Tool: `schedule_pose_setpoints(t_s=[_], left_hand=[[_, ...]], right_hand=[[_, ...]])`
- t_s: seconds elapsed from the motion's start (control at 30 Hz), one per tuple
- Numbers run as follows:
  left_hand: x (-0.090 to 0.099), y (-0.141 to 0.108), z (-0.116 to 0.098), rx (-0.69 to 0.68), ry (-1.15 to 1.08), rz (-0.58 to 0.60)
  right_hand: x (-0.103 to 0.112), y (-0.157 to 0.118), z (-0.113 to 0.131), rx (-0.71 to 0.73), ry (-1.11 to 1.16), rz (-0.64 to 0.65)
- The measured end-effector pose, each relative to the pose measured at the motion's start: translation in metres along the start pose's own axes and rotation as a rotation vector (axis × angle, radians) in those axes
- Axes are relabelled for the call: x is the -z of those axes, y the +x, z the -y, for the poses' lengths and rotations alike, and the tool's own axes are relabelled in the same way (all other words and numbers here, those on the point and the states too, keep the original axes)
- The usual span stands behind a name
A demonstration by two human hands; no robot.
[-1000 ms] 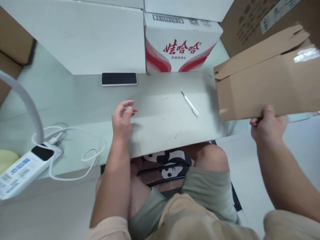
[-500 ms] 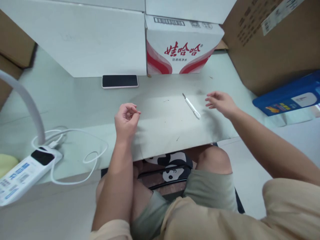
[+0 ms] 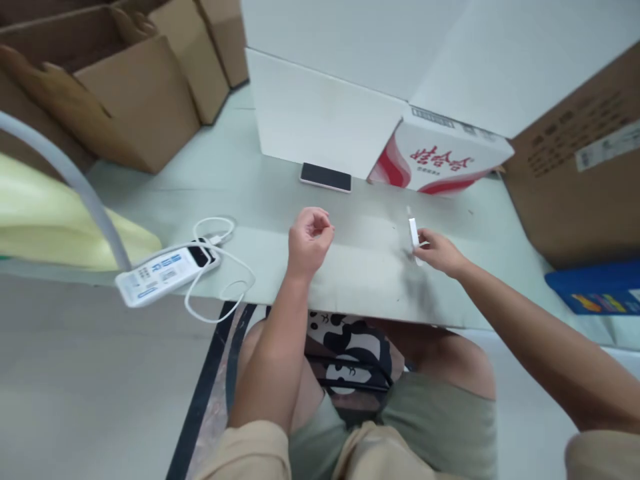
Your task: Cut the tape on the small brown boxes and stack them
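My right hand (image 3: 436,252) is closed on a scalpel-like knife (image 3: 413,233) with a white handle, thumb and fingers pinching the handle near its lower end. The slim blade points away from me and looks blurred. To the left, above the table (image 3: 365,280), my left hand (image 3: 311,241) is curled, its fingertips drawn in against the thumb. Whether anything small sits inside that curl cannot be made out. Beyond the left hand a dark-screened phone (image 3: 326,177) lies flat against the foot of a white box.
A white box with red print (image 3: 440,163) stands at the back. Brown cartons (image 3: 145,100) rise at left, another carton (image 3: 590,193) at right above a blue box (image 3: 595,290). On the left lie a white power bank (image 3: 160,277), its looping cable (image 3: 245,267) and something pale yellow (image 3: 60,213).
My right hand has taken hold of the knife, which lay loose on the table, and tilted it more upright. My left hand stays curled. The view has swung left.
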State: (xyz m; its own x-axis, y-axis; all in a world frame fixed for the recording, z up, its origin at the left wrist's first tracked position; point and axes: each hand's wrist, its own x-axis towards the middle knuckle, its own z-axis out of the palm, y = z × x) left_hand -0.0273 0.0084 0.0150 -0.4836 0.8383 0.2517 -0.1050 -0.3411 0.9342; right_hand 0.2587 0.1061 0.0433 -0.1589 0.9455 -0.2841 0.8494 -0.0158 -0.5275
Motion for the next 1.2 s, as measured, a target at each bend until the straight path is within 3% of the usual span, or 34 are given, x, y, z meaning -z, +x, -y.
schedule_pose_setpoints(t_s=[0.2, 0.4, 0.6, 0.7, 0.8, 0.93, 1.07, 1.2], left_hand=[[0.031, 0.017, -0.015, 0.138, -0.144, -0.181], [0.068, 0.035, -0.021, 0.260, -0.313, -0.338], [0.095, 0.038, -0.028, 0.365, -0.417, -0.466], [0.100, 0.039, -0.029, 0.389, -0.390, -0.469], [0.101, 0.039, -0.030, 0.397, -0.385, -0.451], [0.096, 0.039, -0.030, 0.359, -0.417, -0.453], [0.088, 0.034, -0.032, 0.263, -0.373, -0.649], [0.082, 0.025, -0.032, 0.000, -0.158, -0.850]], right_hand=[[-0.058, 0.024, 0.113, 0.244, 0.197, 0.143], [-0.131, 0.062, 0.267, 0.442, 0.230, 0.295], [-0.188, 0.069, 0.435, 0.723, 0.261, 0.200], [-0.200, 0.066, 0.487, 0.797, 0.180, 0.203], [-0.197, 0.068, 0.498, 0.891, -0.127, 0.051], [-0.178, 0.071, 0.466, 0.924, -0.333, -0.085], [-0.143, 0.066, 0.424, 0.796, -0.325, -0.131], [-0.094, 0.051, 0.371, 0.733, -0.339, -0.234]])
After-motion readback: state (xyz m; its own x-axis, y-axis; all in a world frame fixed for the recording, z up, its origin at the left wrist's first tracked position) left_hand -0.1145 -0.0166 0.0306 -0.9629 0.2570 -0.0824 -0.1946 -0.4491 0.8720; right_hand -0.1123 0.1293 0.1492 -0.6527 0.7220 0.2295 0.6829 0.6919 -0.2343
